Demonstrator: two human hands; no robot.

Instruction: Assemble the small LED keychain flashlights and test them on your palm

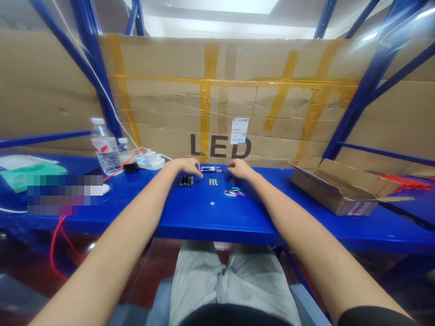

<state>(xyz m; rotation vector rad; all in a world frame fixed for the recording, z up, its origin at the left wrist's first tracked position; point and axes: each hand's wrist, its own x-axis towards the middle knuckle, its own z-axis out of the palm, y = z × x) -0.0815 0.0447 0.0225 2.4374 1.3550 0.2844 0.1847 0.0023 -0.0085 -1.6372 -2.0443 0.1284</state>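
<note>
Lap [217, 280]; left hand [185, 166]; blue bench [204, 217]; cardboard [163, 113]

A blue bench [238, 219] is seen. A water bottle [104, 151], a power strip [151, 160] and an open cardboard box [340, 188] are set on it. Dark cylinders [186, 181], metal beads [213, 181] and coloured clips [235, 193] are laid mid-bench.

Black top [234, 318] — light grey trousers [200, 276] — bare arms

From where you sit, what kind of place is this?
Probably a warehouse or small assembly workshop: blue steel racking, a taped cardboard sheet marked LED behind the blue bench, and small metal parts laid out between the left hand and the right hand.
</note>
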